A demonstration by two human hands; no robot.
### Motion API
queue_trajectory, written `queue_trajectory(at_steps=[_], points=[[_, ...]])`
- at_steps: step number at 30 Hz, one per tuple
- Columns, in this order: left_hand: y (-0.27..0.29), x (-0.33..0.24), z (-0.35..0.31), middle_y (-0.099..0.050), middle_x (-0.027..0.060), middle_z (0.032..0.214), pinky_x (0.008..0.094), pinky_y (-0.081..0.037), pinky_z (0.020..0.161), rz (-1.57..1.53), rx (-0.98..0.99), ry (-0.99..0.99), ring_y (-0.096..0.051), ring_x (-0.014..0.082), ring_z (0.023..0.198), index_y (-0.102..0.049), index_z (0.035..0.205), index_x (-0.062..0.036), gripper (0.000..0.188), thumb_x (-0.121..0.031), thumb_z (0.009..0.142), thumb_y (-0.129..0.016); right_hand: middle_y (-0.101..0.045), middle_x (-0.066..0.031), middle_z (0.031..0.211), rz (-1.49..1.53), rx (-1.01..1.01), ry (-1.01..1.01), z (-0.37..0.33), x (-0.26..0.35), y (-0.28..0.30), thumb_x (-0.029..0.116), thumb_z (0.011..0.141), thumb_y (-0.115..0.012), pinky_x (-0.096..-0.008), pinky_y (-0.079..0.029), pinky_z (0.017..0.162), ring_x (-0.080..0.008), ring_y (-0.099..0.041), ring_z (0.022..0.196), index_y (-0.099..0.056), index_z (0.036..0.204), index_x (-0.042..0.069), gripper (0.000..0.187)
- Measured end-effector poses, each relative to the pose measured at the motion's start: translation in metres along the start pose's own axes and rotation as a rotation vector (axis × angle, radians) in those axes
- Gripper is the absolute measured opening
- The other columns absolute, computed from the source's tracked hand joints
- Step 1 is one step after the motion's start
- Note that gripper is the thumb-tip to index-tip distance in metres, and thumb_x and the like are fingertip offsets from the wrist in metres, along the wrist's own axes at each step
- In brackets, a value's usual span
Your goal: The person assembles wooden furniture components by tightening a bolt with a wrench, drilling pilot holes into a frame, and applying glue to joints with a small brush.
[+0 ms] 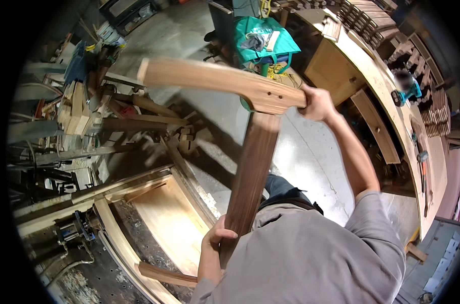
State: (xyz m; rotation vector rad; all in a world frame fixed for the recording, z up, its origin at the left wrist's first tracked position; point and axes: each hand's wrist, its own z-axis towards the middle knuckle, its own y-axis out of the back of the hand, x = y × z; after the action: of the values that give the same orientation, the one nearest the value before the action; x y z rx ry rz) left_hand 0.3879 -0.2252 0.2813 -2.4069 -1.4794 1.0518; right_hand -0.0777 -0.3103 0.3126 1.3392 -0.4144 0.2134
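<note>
I hold up a wooden frame piece made of a long dark brown board (254,169) and a lighter curved piece (199,77) across its top end. Two small dark holes show in the curved piece near the joint. My right hand (317,103) is closed around the short right end of the curved piece. Lower down, my left hand (217,235) wraps the board's edge close to my body. Another brown wooden strip (166,273) sticks out beyond my left forearm; whether it joins the board is hidden.
At left, a workbench (123,243) carries a vise (75,229) and pale curved wood. Behind it are piled wood offcuts (78,109). A long plywood bench (392,101) on the right holds stacked wooden parts, a teal power tool (407,88) and a hammer (422,157). A green bag (265,38) stands ahead.
</note>
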Motion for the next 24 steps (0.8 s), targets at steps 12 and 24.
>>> queue_trajectory(at_steps=[12, 24], points=[[-0.095, -0.062, 0.081, -0.059, 0.0110, 0.121, 0.0301, -0.039, 0.099, 0.133, 0.195, 0.005, -0.053, 0.0202, 0.114, -0.048, 0.129, 0.0054, 0.082, -0.009, 0.051, -0.068, -0.064, -0.0128, 0.078, -0.012, -0.156, -0.033, -0.042, -0.171, 0.062, 0.015, 0.059, -0.070, -0.0425, -0.050, 0.065, -0.0345, -0.062, 0.077, -0.057, 0.089, 0.011, 0.034], [-0.242, -0.134, 0.218, -0.058, 0.0085, 0.122, 0.0291, -0.038, 0.099, 0.415, 0.294, 0.191, -0.050, 0.0178, 0.115, -0.048, 0.128, 0.0039, 0.082, -0.006, 0.050, -0.069, -0.064, -0.0126, 0.077, -0.300, -0.337, -0.201, -0.133, -0.416, 0.182, 0.019, 0.068, -0.067, -0.0431, -0.052, 0.065, -0.0347, -0.063, 0.074, -0.060, 0.089, 0.012, 0.023]])
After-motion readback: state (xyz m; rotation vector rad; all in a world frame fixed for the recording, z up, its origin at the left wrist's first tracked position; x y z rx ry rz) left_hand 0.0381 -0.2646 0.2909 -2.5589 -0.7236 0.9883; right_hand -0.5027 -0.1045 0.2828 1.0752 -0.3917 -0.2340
